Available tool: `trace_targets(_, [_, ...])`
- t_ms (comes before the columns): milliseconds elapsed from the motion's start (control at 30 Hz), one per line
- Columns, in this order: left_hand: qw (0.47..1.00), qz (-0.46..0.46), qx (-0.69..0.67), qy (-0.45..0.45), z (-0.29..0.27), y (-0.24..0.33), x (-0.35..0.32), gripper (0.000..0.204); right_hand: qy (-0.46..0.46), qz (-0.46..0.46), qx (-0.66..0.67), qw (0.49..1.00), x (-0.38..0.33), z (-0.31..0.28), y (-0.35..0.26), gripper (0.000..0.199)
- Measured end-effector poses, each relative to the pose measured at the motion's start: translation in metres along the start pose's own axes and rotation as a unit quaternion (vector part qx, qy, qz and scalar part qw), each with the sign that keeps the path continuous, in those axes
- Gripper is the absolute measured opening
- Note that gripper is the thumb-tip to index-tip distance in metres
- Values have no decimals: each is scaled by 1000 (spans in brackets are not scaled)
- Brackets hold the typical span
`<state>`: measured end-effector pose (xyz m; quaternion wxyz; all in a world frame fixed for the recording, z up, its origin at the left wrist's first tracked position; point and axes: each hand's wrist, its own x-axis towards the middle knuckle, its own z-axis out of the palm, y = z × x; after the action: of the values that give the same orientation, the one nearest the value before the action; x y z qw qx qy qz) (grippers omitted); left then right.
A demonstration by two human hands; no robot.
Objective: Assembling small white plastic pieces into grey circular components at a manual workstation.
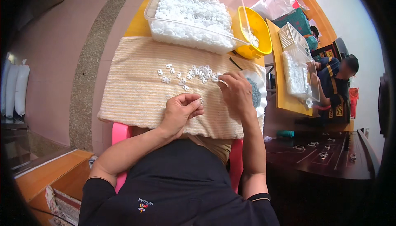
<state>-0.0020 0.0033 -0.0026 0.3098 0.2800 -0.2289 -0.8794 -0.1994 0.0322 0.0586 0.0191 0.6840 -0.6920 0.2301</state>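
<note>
Small white clips being handled on a striped cloth (136, 90).
Left hand (180, 111) pinches one white clip (201, 101); right hand (236, 90) closes its fingertips on another beside the scattered clips (187, 75).

white clips (197, 72), beige striped cloth (136, 90), yellow bowl (256, 28)

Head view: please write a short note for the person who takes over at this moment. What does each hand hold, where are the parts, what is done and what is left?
Left hand: fingers pinched on one small white part, over the striped cloth.
Right hand: fingers down at the loose white parts scattered on the cloth; whether it grips one is unclear.
Clear bin behind the cloth is full of white parts. Yellow bowl beside it holds a few.
Done: cannot tell from this view.
Left: the scattered parts and the full bin.
</note>
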Motion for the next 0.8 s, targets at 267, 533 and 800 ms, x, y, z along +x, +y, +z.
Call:
trace_targets(267, [1000,-1,7,9,-1,1,1,12,-138,-37,-160,977,13,9,6,13])
trace_targets(533, [1000,3,17,8,-1,-1,2,12,-115,-64,-69,989,1,11,-1,7])
trace_targets(800, [1000,8,21,2,0,0,1,11,-150,-26,-57,987,-2,11,-7,7])
